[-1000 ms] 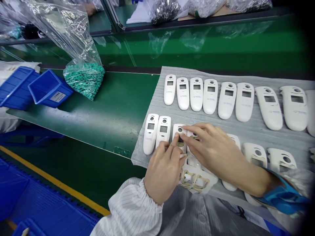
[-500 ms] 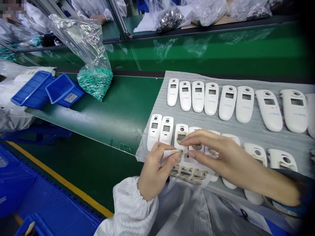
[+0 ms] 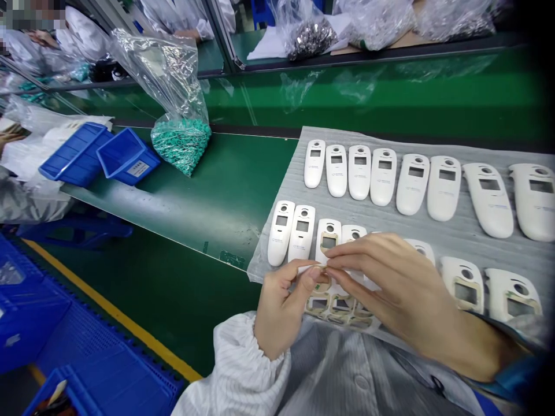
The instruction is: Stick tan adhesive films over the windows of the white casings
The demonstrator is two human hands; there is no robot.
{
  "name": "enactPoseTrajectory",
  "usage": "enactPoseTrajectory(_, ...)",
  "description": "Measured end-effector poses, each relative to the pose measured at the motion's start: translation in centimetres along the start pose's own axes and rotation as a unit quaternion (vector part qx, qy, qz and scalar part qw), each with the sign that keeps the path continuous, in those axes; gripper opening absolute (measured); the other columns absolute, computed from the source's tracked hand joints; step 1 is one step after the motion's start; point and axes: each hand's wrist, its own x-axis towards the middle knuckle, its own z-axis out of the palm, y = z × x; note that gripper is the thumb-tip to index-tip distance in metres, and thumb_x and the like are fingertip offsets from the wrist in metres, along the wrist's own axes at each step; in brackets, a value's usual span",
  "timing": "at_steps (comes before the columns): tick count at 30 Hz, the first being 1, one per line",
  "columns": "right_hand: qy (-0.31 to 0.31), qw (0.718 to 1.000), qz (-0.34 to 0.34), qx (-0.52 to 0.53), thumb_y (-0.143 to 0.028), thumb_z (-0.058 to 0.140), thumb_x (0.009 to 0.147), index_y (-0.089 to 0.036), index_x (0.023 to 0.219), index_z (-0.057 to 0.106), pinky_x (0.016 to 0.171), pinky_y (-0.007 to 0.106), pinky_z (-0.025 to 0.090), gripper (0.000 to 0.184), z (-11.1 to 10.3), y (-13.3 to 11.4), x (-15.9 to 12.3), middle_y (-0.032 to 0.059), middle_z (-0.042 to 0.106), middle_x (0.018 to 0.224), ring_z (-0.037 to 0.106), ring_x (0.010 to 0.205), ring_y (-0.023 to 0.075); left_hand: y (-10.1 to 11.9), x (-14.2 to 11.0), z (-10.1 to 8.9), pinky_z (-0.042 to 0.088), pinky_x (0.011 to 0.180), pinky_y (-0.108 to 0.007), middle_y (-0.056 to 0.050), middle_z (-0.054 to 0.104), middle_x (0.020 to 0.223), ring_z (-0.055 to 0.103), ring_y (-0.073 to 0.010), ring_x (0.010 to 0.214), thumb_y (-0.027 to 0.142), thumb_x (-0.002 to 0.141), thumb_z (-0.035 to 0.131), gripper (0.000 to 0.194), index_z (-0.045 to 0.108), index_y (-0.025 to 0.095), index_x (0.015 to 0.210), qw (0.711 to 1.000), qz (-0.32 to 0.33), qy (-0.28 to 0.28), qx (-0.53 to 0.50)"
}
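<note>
Your left hand (image 3: pixel 281 312) pinches a thin pale strip (image 3: pixel 310 269) between thumb and forefinger. Your right hand (image 3: pixel 390 289) curls against it, though whether it grips is hidden. A cut-out sheet (image 3: pixel 333 309) lies partly covered beneath them, hard to make out. White casings (image 3: pixel 359 172) sit spaced in rows on grey foam (image 3: pixel 433 240), each left reachable.

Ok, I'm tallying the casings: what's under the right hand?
The right hand covers parts of white device casings and a cut-out adhesive sheet; how many casings lie hidden cannot be seen.
</note>
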Motion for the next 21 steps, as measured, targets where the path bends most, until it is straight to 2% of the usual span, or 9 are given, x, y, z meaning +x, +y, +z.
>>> enactPoseTrajectory(5,0.012,0.999,-0.018,-0.024,-0.015,0.06,0.087,-0.021,0.102,0.06,0.08,0.035,0.044,0.016,0.36,-0.16,-0.18,0.0019,0.07,0.1,0.064,0.093,0.0177,-0.1,-0.01,0.3,0.055,0.07,-0.025,-0.003,0.074,0.083,0.069,-0.016,0.077,0.03,0.091,0.055,0.022,0.072,0.017,0.096,0.999,-0.001,0.031,-0.008)
enactPoseTrajectory(10,0.002,1.0,0.022,0.015,-0.02,0.06,0.088,-0.021,0.098,0.061,0.078,0.035,0.043,0.01,0.24,0.01,-0.12,0.003,0.068,0.102,0.06,0.096,0.0185,-0.26,-0.11,0.08,0.052,0.071,-0.022,-0.002,0.074,0.087,0.068,-0.0142,0.079,0.027,0.092,0.055,0.02,0.071,0.019,0.099,0.999,0.038,0.022,0.031)
enactPoseTrajectory(17,0.017,0.998,-0.04,-0.039,-0.013,0.063,0.084,-0.02,0.101,0.061,0.082,0.036,0.044,0.019,0.15,0.06,-0.51,0.0032,0.07,0.101,0.062,0.095,0.0185,-0.25,-0.23,0.5,0.051,0.064,-0.023,0.0,0.071,0.077,0.062,-0.0118,0.065,0.03,0.092,0.054,0.021,0.071,0.018,0.094,0.995,0.043,0.048,0.082)
enactPoseTrajectory(21,0.019,0.998,-0.043,-0.041,-0.012,0.062,0.085,-0.021,0.102,0.061,0.082,0.037,0.044,0.02,0.36,-0.03,-0.51,0.0029,0.071,0.101,0.063,0.093,0.0183,-0.12,-0.22,0.72,0.05,0.062,-0.025,-0.001,0.07,0.076,0.063,-0.0137,0.067,0.032,0.092,0.053,0.022,0.07,0.018,0.091,0.995,0.034,0.05,0.081)
